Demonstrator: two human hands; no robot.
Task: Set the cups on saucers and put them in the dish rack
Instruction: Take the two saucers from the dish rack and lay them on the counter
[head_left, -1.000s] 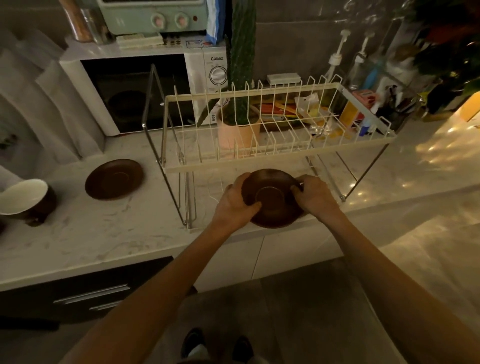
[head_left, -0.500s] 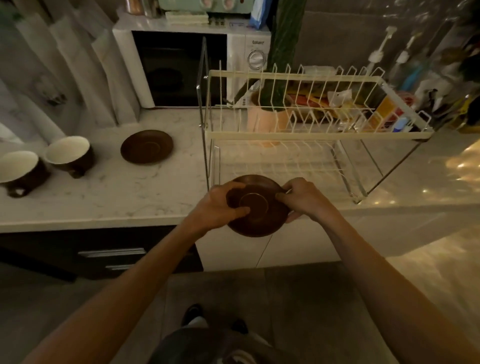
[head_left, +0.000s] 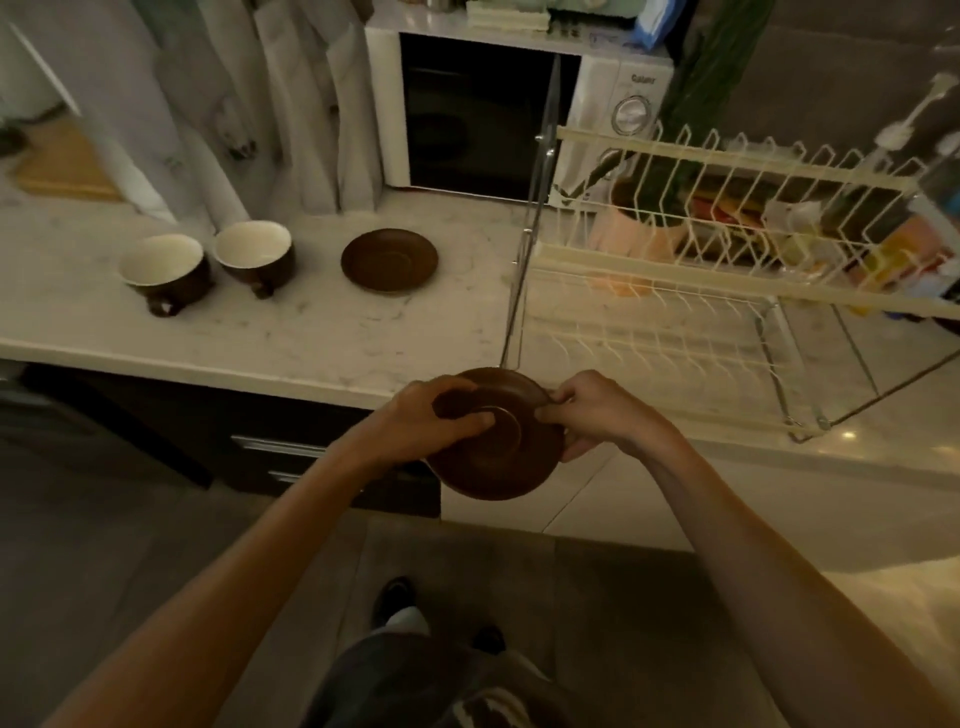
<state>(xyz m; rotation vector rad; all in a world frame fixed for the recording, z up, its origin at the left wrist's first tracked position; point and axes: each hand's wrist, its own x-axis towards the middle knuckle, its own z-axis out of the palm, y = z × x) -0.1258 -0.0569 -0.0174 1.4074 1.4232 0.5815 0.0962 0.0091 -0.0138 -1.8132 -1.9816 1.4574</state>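
Observation:
I hold a brown saucer (head_left: 498, 457) with both hands just off the counter's front edge, by the rack's left leg. My left hand (head_left: 431, 421) grips its left rim with the thumb across the top; my right hand (head_left: 597, 415) pinches its right rim. A second brown saucer (head_left: 389, 260) lies flat on the marble counter. Left of it stand two brown cups with cream insides, one (head_left: 255, 255) nearer the saucer and one (head_left: 163, 271) farther left. The cream two-tier wire dish rack (head_left: 675, 260) stands at the right with both tiers bare.
A white microwave (head_left: 498, 114) sits at the back behind the counter saucer. A pink pot with a green plant (head_left: 639, 234) stands behind the rack, with bottles and packets at the far right. Dark drawers (head_left: 270, 447) run under the counter (head_left: 311, 343). My feet show on the floor below.
The saucer in both hands has drawn back from under the rack toward me and to the left. My view has swung left, bringing both cups into sight.

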